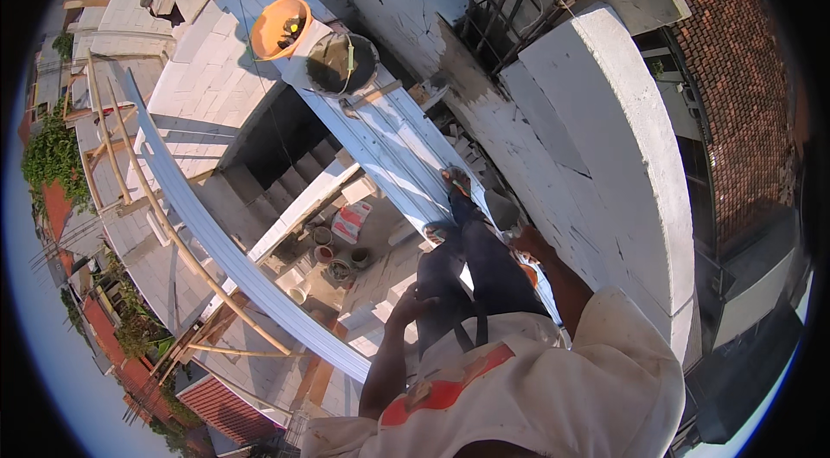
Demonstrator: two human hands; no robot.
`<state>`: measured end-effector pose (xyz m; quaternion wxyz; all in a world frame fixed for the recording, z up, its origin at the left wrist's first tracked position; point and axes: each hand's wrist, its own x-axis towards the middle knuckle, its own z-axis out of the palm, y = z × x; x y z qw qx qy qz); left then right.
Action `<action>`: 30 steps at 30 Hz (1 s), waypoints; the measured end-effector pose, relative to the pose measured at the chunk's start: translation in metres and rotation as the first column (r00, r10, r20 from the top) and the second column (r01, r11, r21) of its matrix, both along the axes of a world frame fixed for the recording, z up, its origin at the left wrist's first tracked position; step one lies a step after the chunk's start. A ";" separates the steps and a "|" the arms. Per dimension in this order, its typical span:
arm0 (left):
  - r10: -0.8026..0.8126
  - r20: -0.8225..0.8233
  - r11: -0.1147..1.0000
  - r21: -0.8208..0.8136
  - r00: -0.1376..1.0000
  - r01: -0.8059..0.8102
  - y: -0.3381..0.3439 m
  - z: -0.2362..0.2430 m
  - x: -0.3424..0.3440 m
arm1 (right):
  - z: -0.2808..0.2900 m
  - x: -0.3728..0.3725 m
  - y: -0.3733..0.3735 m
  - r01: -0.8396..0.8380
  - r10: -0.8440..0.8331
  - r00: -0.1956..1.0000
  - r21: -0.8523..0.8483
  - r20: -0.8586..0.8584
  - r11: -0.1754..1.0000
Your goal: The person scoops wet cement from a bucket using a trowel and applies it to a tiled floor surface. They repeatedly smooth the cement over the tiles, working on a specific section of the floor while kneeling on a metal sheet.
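Observation:
My right hand (529,244) is closed beside my right leg, around what looks like a trowel (501,208) with a grey blade, close to the plastered wall. Its handle is hidden in my fingers. My left hand (410,308) rests against my left thigh with nothing visible in it, its fingers loosely extended. Both feet stand on a light-blue ribbed metal walkway (391,143). Farther along it sit a dark round tub (370,69) of grey wet mix and an orange basin (264,26) with small dark things inside.
To the right runs a tall plastered wall (596,190). On the left the walkway drops off to a stairwell (298,168) and a lower floor with several buckets (322,253) and a red-and-white sack (351,222). A long blue metal strip (233,263) and bamboo poles (173,238) lie farther left.

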<state>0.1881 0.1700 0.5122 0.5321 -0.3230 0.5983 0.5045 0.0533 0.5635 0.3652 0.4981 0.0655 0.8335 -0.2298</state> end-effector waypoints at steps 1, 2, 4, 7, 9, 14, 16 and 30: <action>0.006 0.024 1.000 -0.011 1.000 -0.006 0.002 -0.001 0.011 | 0.038 -0.027 -0.021 0.030 -0.032 0.994 0.027 0.107 0.999; 0.017 0.051 1.000 -0.013 0.999 -0.016 0.006 0.000 0.024 | 0.055 -0.035 -0.027 0.082 -0.094 0.978 0.070 0.188 0.994; -0.008 0.045 0.998 -0.067 0.999 0.011 0.011 -0.006 0.053 | 0.093 -0.061 -0.054 0.111 -0.151 0.950 0.157 0.274 0.981; 0.179 0.042 0.979 -0.104 0.983 -0.174 0.021 0.017 0.075 | 0.108 -0.075 -0.071 0.052 -0.057 0.972 0.028 0.227 0.998; 0.300 0.114 0.954 -0.055 0.947 -0.295 0.032 0.003 0.110 | 0.113 -0.083 -0.084 0.057 -0.050 0.966 -0.021 0.255 0.998; 0.646 0.152 0.762 -0.185 0.748 -0.621 0.091 -0.026 0.171 | 0.124 -0.112 -0.133 -0.092 0.104 0.982 -0.082 0.156 0.992; 0.772 0.182 0.635 -0.171 0.609 -0.753 0.119 -0.030 0.171 | 0.121 -0.134 -0.145 -0.167 0.184 0.954 -0.091 0.236 0.982; 0.847 -0.048 -0.507 -0.372 -0.529 -0.778 0.275 -0.027 0.065 | 0.129 -0.191 -0.350 -0.894 0.848 0.434 0.032 0.303 0.446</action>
